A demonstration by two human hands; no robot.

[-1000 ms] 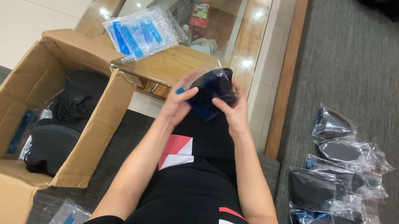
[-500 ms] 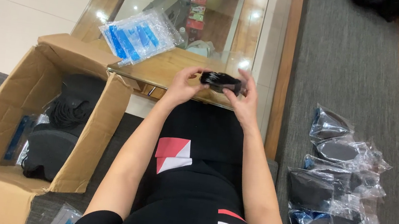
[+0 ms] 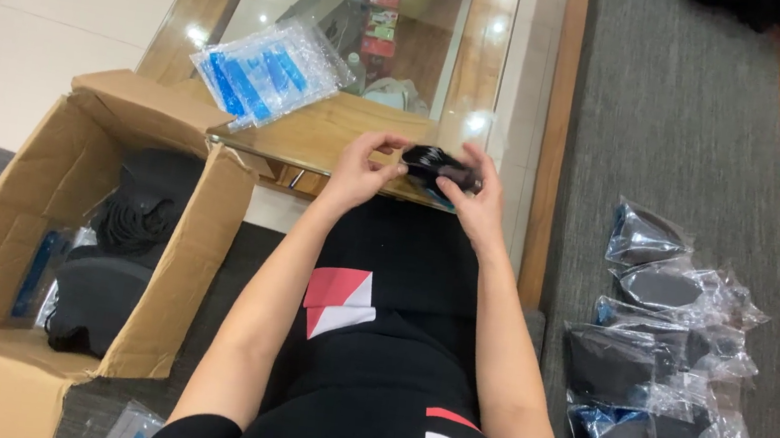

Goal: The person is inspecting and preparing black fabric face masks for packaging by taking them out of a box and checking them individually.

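Both hands meet over my lap in front of the table's near edge. My left hand and my right hand pinch a small folded black item between the fingertips, and a sliver of blue shows under it. I cannot tell exactly what the item is. An open cardboard box stands to my left on the grey rug, with black bundled pieces inside.
A stack of clear bags with blue contents lies on the wood-framed glass table. Several clear bags holding black items lie on the grey seat at my right. Another blue-filled bag lies by my left elbow.
The black item was spread wide between my hands a second ago. Now it is folded small and held higher and further forward.
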